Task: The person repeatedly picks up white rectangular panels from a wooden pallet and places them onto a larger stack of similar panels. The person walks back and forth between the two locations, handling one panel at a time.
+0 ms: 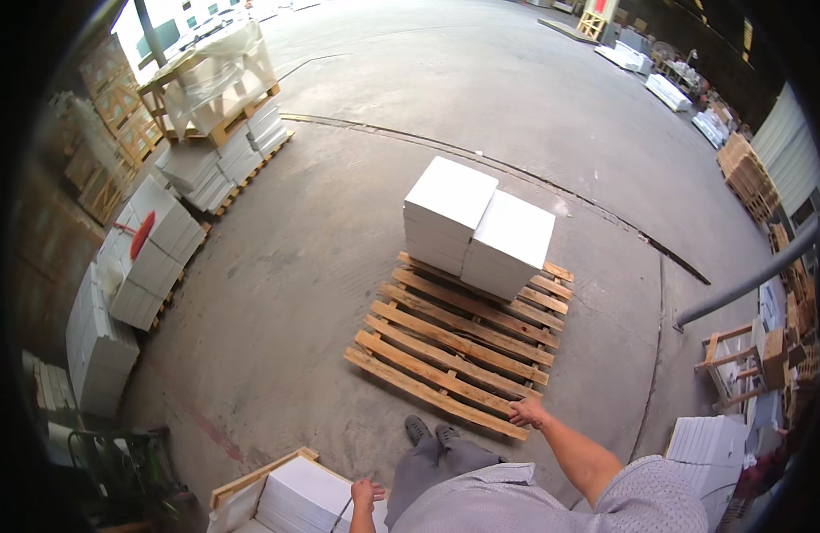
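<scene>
Left hand (367, 491): near, low; fingers curled on a thin strap over the white box stack (308, 497) in a wooden crate.
Right hand (527, 413): fingers apart, hovering at the wooden pallet (454, 355), near corner.
Boxes: likely heavy, stiff, fragile; lift from underneath.

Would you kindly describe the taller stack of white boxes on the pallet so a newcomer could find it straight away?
Start at the wooden pallet lying on the concrete floor in front of the person, whose right hand hovers at its near corner. Two stacks of flat white boxes stand side by side at its far end. The taller stack is the left one, set slightly farther back than the lower stack.
</scene>
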The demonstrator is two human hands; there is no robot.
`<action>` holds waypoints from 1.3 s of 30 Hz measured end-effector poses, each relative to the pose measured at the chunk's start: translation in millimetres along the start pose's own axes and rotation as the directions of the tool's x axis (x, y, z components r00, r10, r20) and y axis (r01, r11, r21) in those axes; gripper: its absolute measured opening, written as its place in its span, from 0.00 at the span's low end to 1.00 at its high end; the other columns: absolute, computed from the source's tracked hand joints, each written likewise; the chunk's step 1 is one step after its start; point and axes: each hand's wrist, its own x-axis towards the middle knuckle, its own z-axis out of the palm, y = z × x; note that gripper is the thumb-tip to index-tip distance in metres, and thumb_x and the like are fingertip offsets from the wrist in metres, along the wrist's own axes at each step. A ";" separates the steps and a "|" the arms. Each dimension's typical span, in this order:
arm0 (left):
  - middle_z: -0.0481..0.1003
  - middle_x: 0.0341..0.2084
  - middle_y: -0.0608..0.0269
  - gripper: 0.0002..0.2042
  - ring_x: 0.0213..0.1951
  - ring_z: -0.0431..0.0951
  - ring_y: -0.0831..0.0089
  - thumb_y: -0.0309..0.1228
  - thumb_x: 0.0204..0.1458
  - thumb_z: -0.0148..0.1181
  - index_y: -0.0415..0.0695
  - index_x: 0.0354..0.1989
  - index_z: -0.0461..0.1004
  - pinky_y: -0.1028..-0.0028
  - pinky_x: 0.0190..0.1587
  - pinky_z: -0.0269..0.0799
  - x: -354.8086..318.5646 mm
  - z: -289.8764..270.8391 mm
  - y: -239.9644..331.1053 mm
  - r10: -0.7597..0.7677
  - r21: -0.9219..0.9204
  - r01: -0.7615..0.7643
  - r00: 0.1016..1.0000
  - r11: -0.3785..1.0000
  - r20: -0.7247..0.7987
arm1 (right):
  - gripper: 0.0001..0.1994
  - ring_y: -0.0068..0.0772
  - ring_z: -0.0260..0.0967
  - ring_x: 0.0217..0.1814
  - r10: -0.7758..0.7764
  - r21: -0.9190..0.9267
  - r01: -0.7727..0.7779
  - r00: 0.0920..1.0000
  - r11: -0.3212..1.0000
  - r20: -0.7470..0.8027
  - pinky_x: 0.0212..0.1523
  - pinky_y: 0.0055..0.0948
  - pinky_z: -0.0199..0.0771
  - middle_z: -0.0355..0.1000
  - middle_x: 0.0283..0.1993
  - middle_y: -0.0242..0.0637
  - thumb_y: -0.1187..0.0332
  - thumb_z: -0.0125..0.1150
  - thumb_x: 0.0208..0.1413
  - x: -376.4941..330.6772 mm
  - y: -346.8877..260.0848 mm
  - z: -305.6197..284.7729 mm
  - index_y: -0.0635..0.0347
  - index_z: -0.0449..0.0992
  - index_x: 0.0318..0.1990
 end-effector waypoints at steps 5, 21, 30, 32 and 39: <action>0.72 0.30 0.44 0.15 0.24 0.77 0.55 0.30 0.51 0.42 0.29 0.42 0.62 0.61 0.20 0.75 42.4 20.9 54.8 0.002 0.177 -0.018 0.996 0.984 0.089 | 0.17 0.37 0.71 0.28 -0.007 0.005 0.007 0.990 1.000 -0.142 0.26 0.33 0.74 0.71 0.31 0.44 0.61 0.51 0.54 -33.8 16.6 -13.7 0.69 0.71 0.40; 0.72 0.36 0.43 0.17 0.28 0.77 0.55 0.34 0.52 0.45 0.31 0.43 0.63 0.67 0.22 0.76 64.9 266.7 247.8 -0.001 0.248 -0.084 0.945 0.965 0.326 | 0.18 0.39 0.70 0.25 0.240 0.279 -0.164 0.935 0.946 -0.262 0.21 0.31 0.71 0.71 0.29 0.47 0.62 0.55 0.50 10.0 33.9 -145.7 0.74 0.71 0.38; 0.71 0.42 0.46 0.25 0.35 0.77 0.58 0.42 0.56 0.44 0.32 0.52 0.59 0.67 0.29 0.76 123.5 522.0 284.2 -0.144 0.225 0.059 0.914 0.973 0.380 | 0.24 0.39 0.71 0.40 -0.310 -0.365 0.143 0.834 0.920 -0.456 0.40 0.32 0.70 0.73 0.37 0.48 0.54 0.56 0.49 268.4 -213.1 -335.3 0.72 0.72 0.42; 0.69 0.45 0.45 0.26 0.37 0.76 0.57 0.44 0.56 0.44 0.32 0.53 0.58 0.65 0.33 0.75 144.3 592.7 297.5 -0.184 0.234 0.091 0.890 0.968 0.417 | 0.27 0.44 0.70 0.46 -0.283 -0.357 0.117 0.844 0.927 -0.457 0.46 0.33 0.67 0.71 0.43 0.52 0.54 0.57 0.46 297.5 -307.1 -361.6 0.72 0.70 0.45; 0.60 0.54 0.43 0.38 0.50 0.68 0.56 0.55 0.52 0.45 0.33 0.59 0.50 0.61 0.45 0.69 222.2 800.3 340.4 -0.104 0.064 0.086 0.921 0.994 0.375 | 0.32 0.51 0.59 0.57 -0.657 -0.690 0.280 0.657 0.668 -0.369 0.56 0.39 0.59 0.63 0.54 0.55 0.52 0.57 0.47 486.9 -479.4 -420.4 0.69 0.62 0.54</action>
